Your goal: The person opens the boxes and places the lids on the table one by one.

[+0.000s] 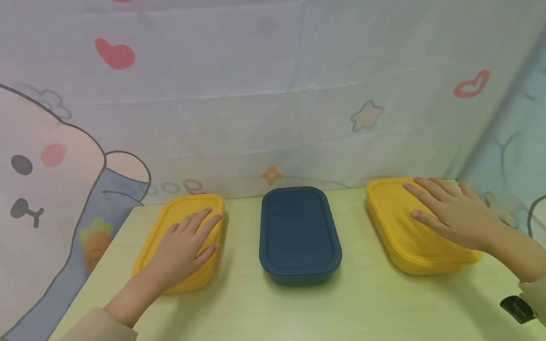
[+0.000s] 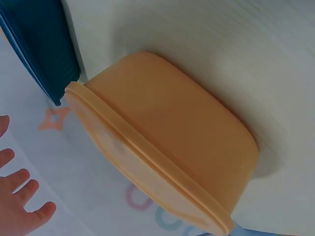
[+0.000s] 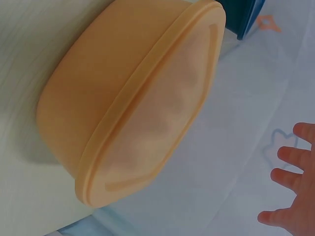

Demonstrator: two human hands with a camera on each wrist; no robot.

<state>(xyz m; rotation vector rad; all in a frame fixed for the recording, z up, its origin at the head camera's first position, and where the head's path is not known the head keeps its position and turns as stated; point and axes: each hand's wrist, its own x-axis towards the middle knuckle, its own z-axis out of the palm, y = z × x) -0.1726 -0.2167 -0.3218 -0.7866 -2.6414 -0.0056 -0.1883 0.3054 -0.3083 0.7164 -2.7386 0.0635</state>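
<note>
A yellow lidded lunch box (image 1: 170, 215) is at the left, with my left hand (image 1: 183, 244) over its lid. In the left wrist view, that hand (image 2: 22, 201) is apart from the box (image 2: 172, 128), fingers spread. At the right, my right hand (image 1: 458, 213) is over a second yellow lunch box (image 1: 401, 227). The right wrist view shows its fingers spread and a gap between the hand (image 3: 295, 182) and the lid (image 3: 162, 118). Neither hand holds anything. A dark blue lunch box (image 1: 298, 232), lid on, sits between the two yellow ones.
All three boxes stand on a pale wooden table (image 1: 298, 312). Right behind them hangs a white cloth (image 1: 239, 132) printed with hearts, stars and a cartoon animal. A black object (image 1: 517, 309) shows by the right sleeve. A dark cable (image 1: 530, 215) curves at the right edge.
</note>
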